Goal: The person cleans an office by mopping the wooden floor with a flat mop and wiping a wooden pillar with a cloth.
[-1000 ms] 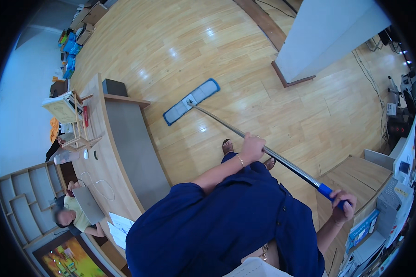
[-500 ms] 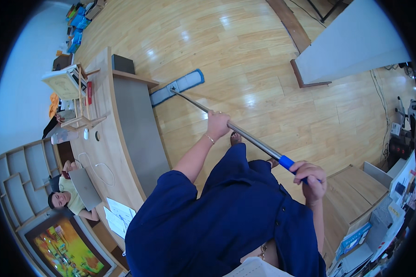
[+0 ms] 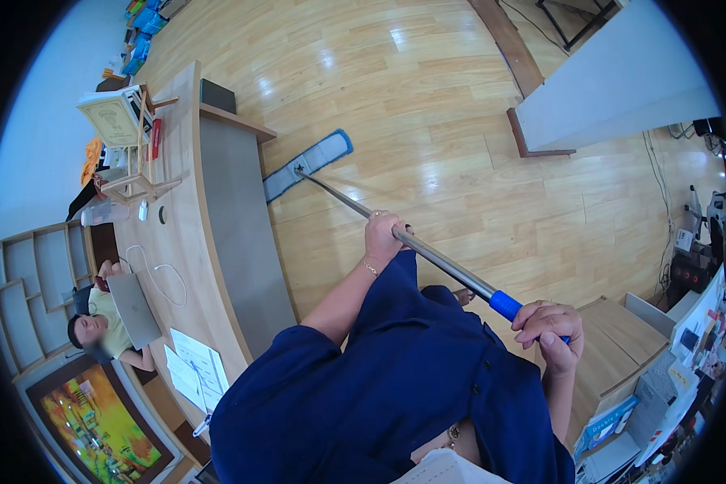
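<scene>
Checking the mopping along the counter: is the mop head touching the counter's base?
Cannot tell. In the head view the mop head lies right beside the counter, the meeting edge unclear.

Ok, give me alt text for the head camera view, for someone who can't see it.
Seen from above, a person in a dark blue top holds a flat mop by its metal pole, left hand mid-pole, right hand on the blue grip, mop head on the wooden floor beside a long curved counter. Another person sits behind it with a laptop.

Mop head (image 3: 307, 164) showing pale blue with a brighter blue border. Mop pole (image 3: 427, 253) gleaming silver, ending in a bright blue grip (image 3: 506, 305). Floor (image 3: 427, 105) glowing honey-yellow in plank pattern. Bench (image 3: 187, 210) showing light wood top, grey front. Sleeves reading navy.
</scene>
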A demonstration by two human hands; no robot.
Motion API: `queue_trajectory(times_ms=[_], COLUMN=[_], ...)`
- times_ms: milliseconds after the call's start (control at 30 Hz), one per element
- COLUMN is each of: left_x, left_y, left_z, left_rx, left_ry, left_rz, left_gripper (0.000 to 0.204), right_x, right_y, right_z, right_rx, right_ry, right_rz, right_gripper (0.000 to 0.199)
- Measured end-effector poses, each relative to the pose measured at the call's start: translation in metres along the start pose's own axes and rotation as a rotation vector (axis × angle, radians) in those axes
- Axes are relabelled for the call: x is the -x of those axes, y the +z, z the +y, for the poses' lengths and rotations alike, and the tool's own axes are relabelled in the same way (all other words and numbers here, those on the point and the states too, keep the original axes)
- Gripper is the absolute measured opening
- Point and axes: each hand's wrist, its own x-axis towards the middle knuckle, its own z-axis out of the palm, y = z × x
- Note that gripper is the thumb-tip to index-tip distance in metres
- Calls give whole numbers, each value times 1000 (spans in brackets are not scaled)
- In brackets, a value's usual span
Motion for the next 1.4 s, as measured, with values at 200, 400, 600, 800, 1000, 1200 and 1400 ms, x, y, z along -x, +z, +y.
queue_trajectory(times_ms=[200, 400, 600, 800, 1000, 1200, 1400], left_x=[39, 66, 93, 136, 193, 215, 145], left_y=[29, 81, 135, 174, 199, 223, 258], left_z=[60, 146, 236, 312, 382, 418, 391], left_rx=[80, 168, 250, 365, 345, 368, 55], left_ry=[48, 130, 277, 427, 665, 760, 913], left_rz=[-8, -73, -338, -579, -885, -1003, -873], left_gripper=[26, 25, 21, 21, 12, 12, 15], right_x=[61, 145, 253, 358, 454, 472, 397], right_y=[-35, -84, -111, -101, -72, -45, -19], right_z=[-31, -69, -100, -113, -127, -139, -88], right_rx=[57, 62, 154, 257, 380, 469, 616], right_ry=[3, -17, -119, -175, -163, -183, -127], right_rz=[15, 177, 410, 654, 908, 1101, 800], right_gripper=[27, 25, 25, 25, 32, 33, 11])
